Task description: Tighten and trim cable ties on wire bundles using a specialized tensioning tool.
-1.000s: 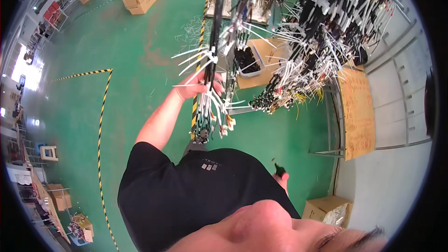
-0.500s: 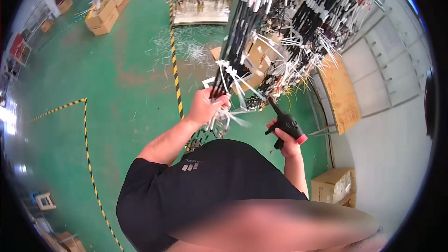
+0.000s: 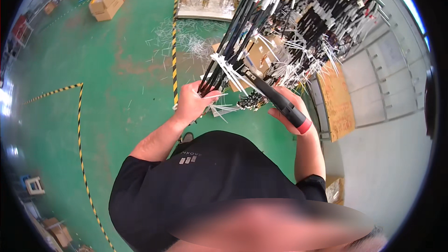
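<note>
Green floor (image 3: 130,77), marked with yellow-black tape (image 3: 175,51), spreads left of a pale wall (image 3: 382,158). Above it, the left hand (image 3: 192,103) wraps its fingers round a cable bundle (image 3: 235,31), long axis slanting from upper right to lower left; the right hand (image 3: 296,100) grips a black tool (image 3: 280,100) (red-ended), nose pointing up-left beside the bundle's white ties (image 3: 224,65).

Cables (image 3: 239,25) in left fingers (image 3: 213,95), black tool (image 3: 276,96) in right fingers (image 3: 279,116)

Striped floor tape (image 3: 174,56) and hanging cables (image 3: 322,18) mark a workshop.
</note>
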Demonstrator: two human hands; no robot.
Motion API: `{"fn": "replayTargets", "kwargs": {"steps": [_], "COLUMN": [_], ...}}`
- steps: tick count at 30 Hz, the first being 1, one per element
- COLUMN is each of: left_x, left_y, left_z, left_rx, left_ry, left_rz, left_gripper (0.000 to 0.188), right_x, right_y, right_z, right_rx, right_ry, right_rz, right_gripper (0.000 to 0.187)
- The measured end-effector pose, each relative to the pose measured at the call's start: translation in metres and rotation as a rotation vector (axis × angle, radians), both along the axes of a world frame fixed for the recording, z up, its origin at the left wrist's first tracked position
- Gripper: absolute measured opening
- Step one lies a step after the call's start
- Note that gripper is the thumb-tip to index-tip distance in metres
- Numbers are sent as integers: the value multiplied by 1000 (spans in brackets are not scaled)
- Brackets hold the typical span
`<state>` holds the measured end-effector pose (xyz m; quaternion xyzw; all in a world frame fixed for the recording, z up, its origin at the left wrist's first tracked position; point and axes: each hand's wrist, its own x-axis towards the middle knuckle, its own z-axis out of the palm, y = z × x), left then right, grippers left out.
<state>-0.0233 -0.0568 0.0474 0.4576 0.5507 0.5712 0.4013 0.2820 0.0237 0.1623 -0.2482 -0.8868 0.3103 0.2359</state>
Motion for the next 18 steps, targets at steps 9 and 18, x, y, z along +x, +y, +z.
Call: {"fn": "replayTargets", "kwargs": {"steps": [9, 18], "left_x": [10, 16], "left_y": [-14, -22], "left_z": [25, 34], "left_rx": [-69, -71], "left_ry": [-3, 137], "left_rz": [20, 111], "left_gripper": [19, 21], "right_x": [2, -11], "right_y": [25, 18], "right_z": [12, 30], "right_rx": [-50, 150], "right_ry": [-63, -117], "right_rz": [132, 145], "right_gripper": [53, 44]}}
